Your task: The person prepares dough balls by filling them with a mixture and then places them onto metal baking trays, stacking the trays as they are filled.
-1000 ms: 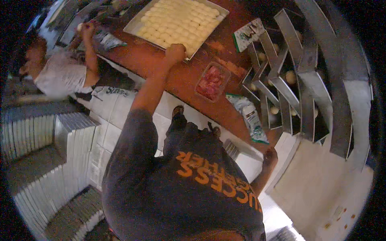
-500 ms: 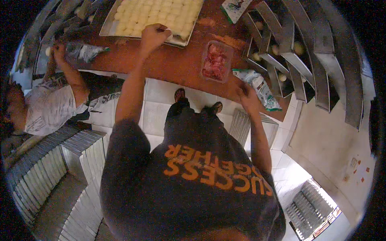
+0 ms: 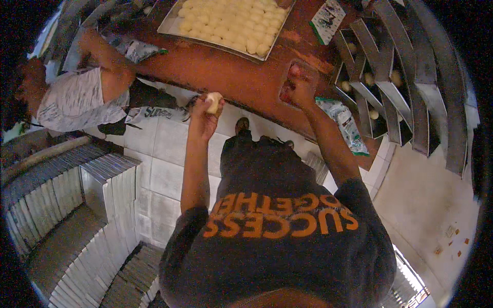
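My left hand [image 3: 205, 118] is raised just off the table's near edge, its fingers wrapped round a pale dough ball [image 3: 214, 102]. My right hand [image 3: 302, 92] reaches down into a clear plastic container [image 3: 315, 73] of red filling [image 3: 297, 68]; its fingers are curled into the filling and partly hidden behind the hand. Beyond both hands lies a metal tray [image 3: 172, 22] filled with rows of pale dough balls [image 3: 231, 23].
The table [image 3: 226, 77] is reddish brown. A white and green packet [image 3: 343, 123] lies right of the container, another packet [image 3: 328, 21] farther back. Metal loaf pans [image 3: 393, 97], some holding dough, line the right. A co-worker [image 3: 87, 97] works at left, near stacked pans [image 3: 115, 197].
My left hand has come back from the tray toward me, now with a dough ball in it. My right hand has moved from the table's edge into the container. The view has shifted.
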A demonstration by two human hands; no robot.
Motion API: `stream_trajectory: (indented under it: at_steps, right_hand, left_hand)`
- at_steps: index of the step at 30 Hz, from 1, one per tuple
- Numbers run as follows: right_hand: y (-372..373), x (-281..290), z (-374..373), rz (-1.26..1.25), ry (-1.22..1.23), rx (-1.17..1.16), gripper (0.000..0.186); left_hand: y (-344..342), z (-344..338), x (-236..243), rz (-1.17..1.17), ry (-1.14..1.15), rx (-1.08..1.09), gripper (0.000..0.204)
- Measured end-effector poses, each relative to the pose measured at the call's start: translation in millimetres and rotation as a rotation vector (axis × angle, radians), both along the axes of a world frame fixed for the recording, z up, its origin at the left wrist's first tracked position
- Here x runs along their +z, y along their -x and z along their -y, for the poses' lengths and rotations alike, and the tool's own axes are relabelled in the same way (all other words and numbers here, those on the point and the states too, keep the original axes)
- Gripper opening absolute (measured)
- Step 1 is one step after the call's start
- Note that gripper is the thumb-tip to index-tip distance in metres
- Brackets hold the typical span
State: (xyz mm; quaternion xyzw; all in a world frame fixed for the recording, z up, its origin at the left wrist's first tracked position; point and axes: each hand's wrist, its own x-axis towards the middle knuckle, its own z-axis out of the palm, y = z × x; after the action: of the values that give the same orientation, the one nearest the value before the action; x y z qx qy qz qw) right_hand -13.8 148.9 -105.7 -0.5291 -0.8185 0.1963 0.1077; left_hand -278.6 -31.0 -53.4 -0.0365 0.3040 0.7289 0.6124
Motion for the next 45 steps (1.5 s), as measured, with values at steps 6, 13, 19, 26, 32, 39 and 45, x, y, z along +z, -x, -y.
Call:
stream_trajectory:
  at_steps: [6,13,19,26,32,39,45]
  right_hand:
    - [-32.7,4.6,4.3,-0.304,-0.035,-0.062,0.026]
    - [-32.1,245.7,52.8,-0.485,-0.363,0.086,0.024]
    - [-144.7,447.0,63.0,-0.677,-1.078,-0.392,0.024]
    - [-142.2,539.0,-2.7,-0.277,-0.095,-0.222,0.029]
    - [-163.7,458.0,39.9,-0.659,-1.188,-0.370,0.020]
    - [-181.0,170.8,68.4,-0.110,0.094,0.059,0.033]
    - [-193.6,41.6,29.8,0.304,0.001,-0.016,0.058]
  left_hand:
    - [-37.4,-36.6,9.2,-1.640,0.160,-0.325,0.025]
    - [-42.4,-65.6,-121.7,-2.083,0.214,-0.415,0.030]
    - [-43.0,-91.6,-53.6,-1.641,0.358,-1.250,0.043]
    - [-34.2,-78.9,-14.8,-0.782,0.045,-0.500,0.030]
    - [-104.4,-47.6,18.6,-0.657,0.132,-0.506,0.033]
    - [-183.5,-47.5,45.7,-0.703,-0.058,-0.541,0.033]
    - [-225.9,-37.0,32.1,-0.713,0.072,-0.641,0.034]
